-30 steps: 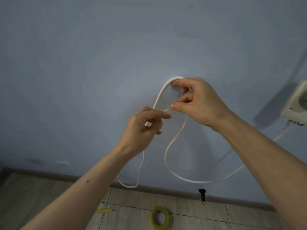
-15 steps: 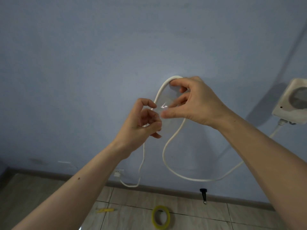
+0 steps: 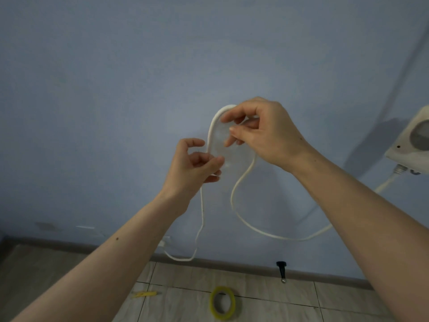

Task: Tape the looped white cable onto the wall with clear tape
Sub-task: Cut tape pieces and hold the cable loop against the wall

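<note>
A white cable (image 3: 233, 198) forms a tall loop against the blue wall (image 3: 116, 112), its top bend under my right hand's fingers. A strip of clear tape (image 3: 220, 145) is stretched in front of the loop between my two hands. My right hand (image 3: 262, 133) pinches the tape's upper end with curled fingers near the loop's top. Lower left, my left hand (image 3: 195, 166) pinches the tape's other end between thumb and fingers. The cable's lower parts hang down toward the floor and run right to a white socket box (image 3: 415, 140).
On the tiled floor (image 3: 267, 305) below lie a roll of tape with a yellow core (image 3: 222, 303), a small yellow object (image 3: 144, 294) and a black door stop (image 3: 282, 271) by the skirting board. The white plug end (image 3: 165, 242) hangs near the skirting.
My hands have drawn apart, stretching the clear tape into a longer strip: the left hand moved down-left, the right stayed at the loop's top.
</note>
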